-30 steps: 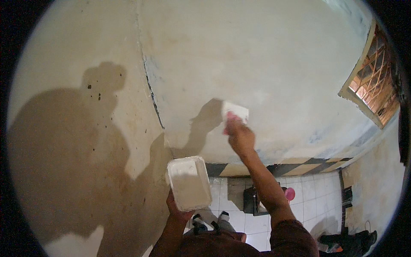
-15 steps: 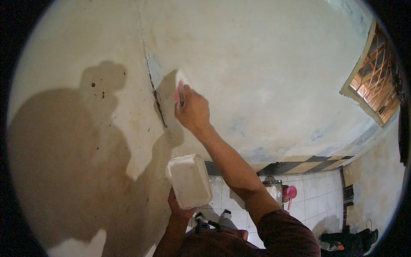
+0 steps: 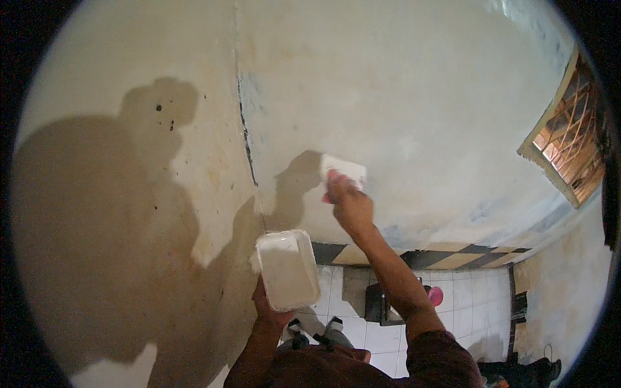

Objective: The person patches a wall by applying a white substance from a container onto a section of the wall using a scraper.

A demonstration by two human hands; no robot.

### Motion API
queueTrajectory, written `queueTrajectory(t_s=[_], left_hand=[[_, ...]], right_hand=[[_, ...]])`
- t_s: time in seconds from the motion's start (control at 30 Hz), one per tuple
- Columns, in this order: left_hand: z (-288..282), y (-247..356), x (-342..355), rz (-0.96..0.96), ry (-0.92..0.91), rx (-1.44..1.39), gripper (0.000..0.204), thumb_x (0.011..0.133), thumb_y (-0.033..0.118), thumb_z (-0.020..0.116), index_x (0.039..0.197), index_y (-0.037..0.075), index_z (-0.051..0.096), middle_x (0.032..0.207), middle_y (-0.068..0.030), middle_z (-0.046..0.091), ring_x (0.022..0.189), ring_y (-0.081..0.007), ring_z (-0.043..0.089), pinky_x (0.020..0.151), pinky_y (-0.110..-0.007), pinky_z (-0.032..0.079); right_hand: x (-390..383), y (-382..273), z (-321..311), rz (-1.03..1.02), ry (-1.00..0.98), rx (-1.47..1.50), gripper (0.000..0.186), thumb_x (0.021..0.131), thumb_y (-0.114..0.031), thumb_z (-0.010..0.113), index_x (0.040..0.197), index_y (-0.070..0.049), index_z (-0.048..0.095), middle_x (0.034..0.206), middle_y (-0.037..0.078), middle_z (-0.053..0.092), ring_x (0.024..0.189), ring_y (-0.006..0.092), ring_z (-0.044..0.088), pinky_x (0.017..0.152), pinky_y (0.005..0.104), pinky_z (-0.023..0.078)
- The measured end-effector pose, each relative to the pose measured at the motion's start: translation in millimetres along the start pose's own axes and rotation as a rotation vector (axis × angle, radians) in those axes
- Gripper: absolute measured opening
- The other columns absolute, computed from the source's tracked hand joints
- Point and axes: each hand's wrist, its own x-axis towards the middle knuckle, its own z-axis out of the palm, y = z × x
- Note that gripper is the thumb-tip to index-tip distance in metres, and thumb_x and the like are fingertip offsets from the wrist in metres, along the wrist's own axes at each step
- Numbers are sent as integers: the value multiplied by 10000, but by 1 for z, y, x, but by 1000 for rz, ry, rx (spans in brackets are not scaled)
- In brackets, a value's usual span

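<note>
My right hand (image 3: 354,210) grips a pink putty spreader (image 3: 332,187) with its fingers closed round it. White paste coats the spreader's wide end, which is against or very near the pale wall (image 3: 414,116), right of the corner. Low in front of me, my left hand (image 3: 270,312) holds a rectangular plastic tub (image 3: 314,275) from below and the side. Its rim is smeared white, and pale paste lies inside. Most of the left fingers are hidden under the tub.
A dark crack (image 3: 246,139) runs along the wall corner. Black and cream tiles (image 3: 427,257) line the wall's foot. On the white tiled floor (image 3: 381,339) stand a dark box-like object (image 3: 375,304) and a pink dipper (image 3: 436,296). A latticed window opening (image 3: 569,136) is at right.
My right hand with the spreader has moved right and down the wall, away from the corner crack. The spreader's white-coated face now shows more. The tub stays in my left hand.
</note>
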Motion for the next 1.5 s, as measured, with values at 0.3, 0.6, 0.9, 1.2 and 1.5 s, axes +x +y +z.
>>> queueTrajectory(t_s=[0.3,0.6,0.9,1.2,1.5], left_hand=[[-7,-13,4,55,-96,120,483,962,417,391,1321,102,465,1229,-96,568,1108,-281,571,932,-463,479],[-16,-2,-7,30,-32,75,479,959,433,383,1305,115,478,1207,-91,580,1081,-282,586,918,-488,484],[-23,-6,-4,15,-91,102,525,941,470,393,1335,127,445,1222,-111,565,1065,-325,605,802,-518,554],[-14,-6,-2,-81,-48,9,514,926,475,412,1320,151,476,1239,-96,564,1111,-344,571,857,-592,494],[1,-2,-17,52,-143,51,485,939,429,379,1300,121,478,1230,-117,566,1116,-340,563,923,-555,467]], right_hand=[[107,0,-16,692,597,289,126,762,-119,646,788,-13,582,675,161,608,595,279,583,578,382,458],[121,-123,-24,5,246,243,287,790,-58,569,1074,-72,528,955,168,619,709,320,651,492,415,524],[43,-40,76,-190,-315,-9,485,818,-238,619,1222,6,505,1054,156,610,944,303,618,809,441,491],[9,-5,-80,368,109,560,112,700,-25,578,750,-13,479,632,154,491,575,286,507,576,368,435],[107,-30,-31,533,740,344,114,751,-88,628,833,-20,588,686,159,577,640,331,578,629,406,476]])
